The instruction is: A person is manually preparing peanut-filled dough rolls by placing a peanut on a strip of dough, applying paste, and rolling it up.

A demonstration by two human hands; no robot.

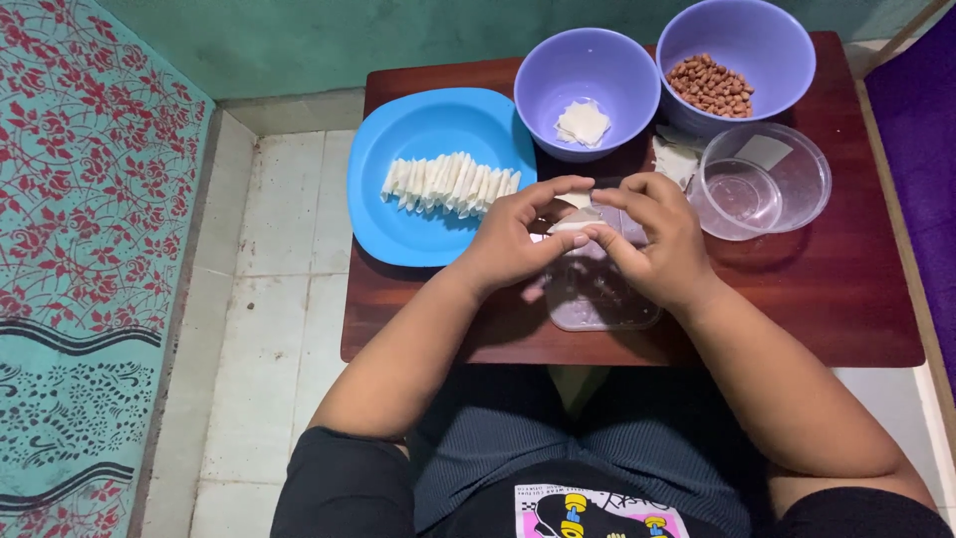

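Nearest, seated person: lap and dark shorts at the near edge, forearms reaching forward over the low reddish-brown wooden table [846,309].
Left hand [513,244]: fingers curled, thumb and fingertips pinched on the near-left edge of a small white dough wrapper [576,221], so the piece is braced from one side.
Right hand [662,244]: likewise curled, fingertips closed on the wrapper's right side; both hands meet over it, which suits folding or rolling a thin sheet.
Wrapper position: held in the air just above a clear plastic rectangular tray [597,299], near the table's middle.
Blue square plastic plate [398,214]: left of the hands, carrying a tidy overlapping row of folded white pieces [450,182] within the left hand's reach.
Clear round plastic container [767,179]: right of the hands, with a white slip inside.
Lilac plastic bowl, far centre [588,70]: holds a few flat white wrappers.
Lilac plastic bowl, far right [742,40]: holds brown peanuts [712,87].
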